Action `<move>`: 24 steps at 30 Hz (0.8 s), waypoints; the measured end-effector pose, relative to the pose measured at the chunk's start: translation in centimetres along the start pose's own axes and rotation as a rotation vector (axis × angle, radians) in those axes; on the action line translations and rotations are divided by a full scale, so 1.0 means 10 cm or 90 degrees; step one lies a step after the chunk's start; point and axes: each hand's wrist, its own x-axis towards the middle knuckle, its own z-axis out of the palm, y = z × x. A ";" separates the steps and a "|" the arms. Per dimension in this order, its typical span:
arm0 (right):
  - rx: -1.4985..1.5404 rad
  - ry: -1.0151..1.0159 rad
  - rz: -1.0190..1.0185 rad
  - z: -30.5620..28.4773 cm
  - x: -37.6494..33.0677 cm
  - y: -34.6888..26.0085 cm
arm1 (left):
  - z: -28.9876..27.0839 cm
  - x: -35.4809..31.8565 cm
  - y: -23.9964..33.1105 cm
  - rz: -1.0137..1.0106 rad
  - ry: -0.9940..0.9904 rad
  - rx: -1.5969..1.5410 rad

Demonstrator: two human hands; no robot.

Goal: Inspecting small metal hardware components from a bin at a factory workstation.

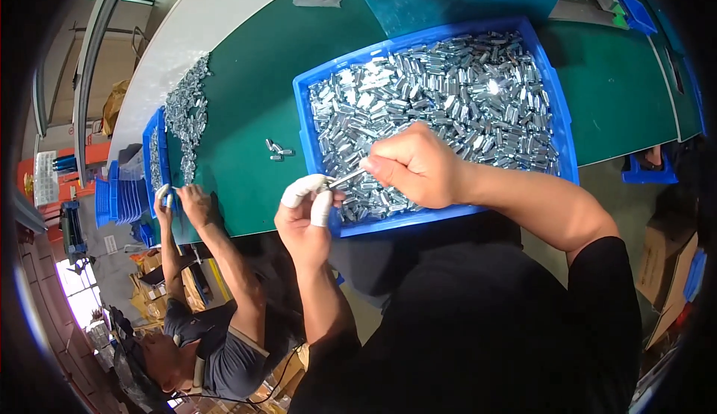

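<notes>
Metal pin (345, 179) pinched between both hands' grips, fingertips hiding its ends, blue bin (565, 126) beneath

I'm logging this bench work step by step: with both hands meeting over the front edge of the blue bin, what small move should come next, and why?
Probably ease the slim metal tool, pinched in the right hand, a little further toward the white-cotted fingertips of the left hand. Its tip already meets them above the near rim of the blue plastic bin of small silvery metal parts. Whether a part is held there cannot be told.
</notes>
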 end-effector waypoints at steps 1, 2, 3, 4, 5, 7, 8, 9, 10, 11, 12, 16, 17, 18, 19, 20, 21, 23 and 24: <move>-0.003 -0.001 0.001 0.01 0.00 0.02 | 0.04 0.00 0.04 0.003 -0.039 -0.011; -0.030 -0.040 -0.003 0.01 0.00 0.04 | 0.08 0.01 0.06 0.004 -0.049 -0.033; -0.056 -0.080 -0.008 0.01 0.01 0.05 | 0.10 0.01 0.06 0.006 -0.059 -0.053; -0.058 -0.072 -0.024 0.02 0.01 0.01 | 0.12 0.01 0.07 0.007 -0.059 -0.054; -0.059 -0.072 -0.025 0.02 0.01 -0.02 | 0.14 0.01 0.07 0.016 -0.089 -0.026; -0.071 -0.052 -0.064 0.03 -0.01 -0.06 | 0.15 0.02 0.07 0.024 -0.124 0.003; -0.019 -0.022 -0.062 0.04 0.00 -0.05 | 0.14 0.02 0.06 0.004 -0.084 -0.037; -0.020 -0.018 -0.062 0.02 -0.01 -0.04 | 0.12 0.03 0.05 -0.015 -0.046 -0.079; -0.041 -0.006 -0.048 -0.01 0.00 -0.03 | 0.10 0.05 0.03 -0.012 -0.020 -0.121; -0.062 0.007 -0.035 -0.03 0.00 -0.02 | 0.07 0.05 0.01 -0.017 -0.007 -0.139; -0.036 0.022 -0.017 -0.01 0.00 -0.01 | 0.04 0.04 0.00 -0.015 -0.007 -0.151; -0.121 0.016 -0.031 -0.02 0.01 -0.04 | 0.04 0.04 0.01 -0.002 -0.011 -0.131; -0.122 0.017 -0.029 -0.01 0.01 -0.04 | 0.05 0.03 0.03 -0.003 -0.013 -0.133; -0.144 0.029 -0.053 0.00 0.00 -0.03 | 0.07 0.03 0.06 0.011 -0.012 -0.086; -0.167 0.040 -0.077 0.00 0.00 -0.02 | 0.08 0.02 0.07 0.025 -0.011 -0.041; -0.169 0.042 -0.075 0.00 0.00 -0.01 | 0.07 0.03 0.07 0.025 -0.014 -0.043; -0.175 0.037 -0.080 -0.01 0.00 -0.01 | 0.05 0.03 0.07 0.047 -0.024 0.017; -0.185 0.034 -0.084 0.00 0.00 0.00 | 0.03 0.03 0.08 0.070 -0.035 0.074; -0.177 0.032 -0.081 0.00 0.00 0.00 | 0.03 0.02 0.08 0.068 -0.040 0.068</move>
